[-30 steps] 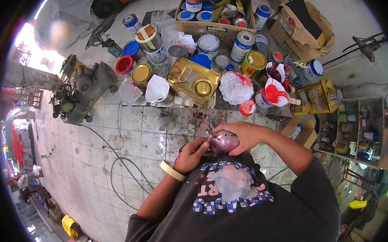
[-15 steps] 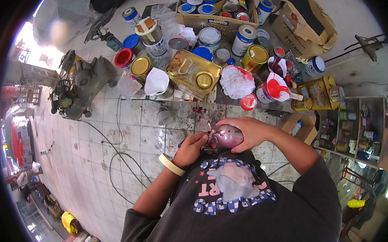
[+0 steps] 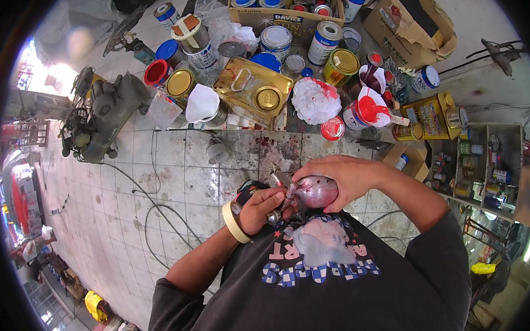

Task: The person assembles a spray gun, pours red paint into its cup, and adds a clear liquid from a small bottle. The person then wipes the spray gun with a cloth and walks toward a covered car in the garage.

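A paint spray gun [image 3: 290, 199] is held close in front of my shirt, its metal parts stained with reddish paint. My left hand [image 3: 259, 211] is closed around the gun's body, thumb on top. Over the gun's rounded, pinkish-silver cup [image 3: 317, 192] my right hand [image 3: 347, 177] is wrapped, fingers curved along its far side and thumb underneath. The cup lies tilted sideways, its end pointing right. A thin metal end of the gun sticks out above my left thumb. Round my left wrist hangs a cream roll of masking tape [image 3: 235, 223].
A low table ahead carries several paint cans, a yellow rectangular tin [image 3: 256, 89], a red-stained cloth [image 3: 314, 99] and an open can of red paint [image 3: 363, 112]. An air compressor [image 3: 112, 116] stands at left; its hose [image 3: 151, 203] loops across the tiles. Shelves [image 3: 483, 162] stand at right.
My left hand has moved slightly down and left, and more of the gun's metal body shows between my hands. The cup stays in my right hand, shifted slightly right.
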The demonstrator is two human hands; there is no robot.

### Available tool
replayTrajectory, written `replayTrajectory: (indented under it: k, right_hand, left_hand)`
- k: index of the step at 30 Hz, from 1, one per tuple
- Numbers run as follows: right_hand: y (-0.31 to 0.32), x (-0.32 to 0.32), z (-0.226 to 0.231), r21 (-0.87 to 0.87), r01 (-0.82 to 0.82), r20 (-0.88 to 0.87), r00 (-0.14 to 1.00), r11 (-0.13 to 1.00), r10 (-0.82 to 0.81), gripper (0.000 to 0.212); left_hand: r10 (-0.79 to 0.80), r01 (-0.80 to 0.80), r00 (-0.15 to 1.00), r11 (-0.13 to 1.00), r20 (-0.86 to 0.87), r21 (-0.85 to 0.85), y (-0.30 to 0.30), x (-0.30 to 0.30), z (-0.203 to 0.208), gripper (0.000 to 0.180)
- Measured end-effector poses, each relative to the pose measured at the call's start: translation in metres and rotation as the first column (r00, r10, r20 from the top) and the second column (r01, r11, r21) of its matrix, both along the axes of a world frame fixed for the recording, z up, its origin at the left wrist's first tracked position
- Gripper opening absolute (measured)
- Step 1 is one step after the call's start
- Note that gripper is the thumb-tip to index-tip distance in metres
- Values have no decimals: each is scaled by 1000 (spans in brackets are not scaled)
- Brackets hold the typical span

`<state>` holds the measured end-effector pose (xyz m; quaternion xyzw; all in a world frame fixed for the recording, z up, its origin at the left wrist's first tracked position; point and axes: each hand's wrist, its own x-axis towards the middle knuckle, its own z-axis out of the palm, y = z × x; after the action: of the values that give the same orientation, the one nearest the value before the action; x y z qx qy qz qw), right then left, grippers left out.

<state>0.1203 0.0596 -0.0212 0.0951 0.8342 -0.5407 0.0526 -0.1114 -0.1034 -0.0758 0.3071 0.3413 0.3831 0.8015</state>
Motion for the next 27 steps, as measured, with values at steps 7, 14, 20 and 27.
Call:
replayTrajectory:
  k: [7,14,20,27]
  right_hand:
    - [0,1,-8,20,-14,-54,998,1000,15,88]
    - [10,25,-18,-111,266,105,961,958,-254,84]
    - [-28,29,-46,-286,510,-123,820,811,-559,74]
    - [-31,31,-30,-272,585,-27,789,765,-613,64]
  left_hand:
    - [14,-14,999,1000,-37,5,1,2,2,39]
    - [159,-116,968,969,194,-217,15,-10,-2,26]
    - [219,-242,961,961,-170,-131,5,-3,5,21]
    - [227,-202,907,973,-354,109,6,5,8,34]
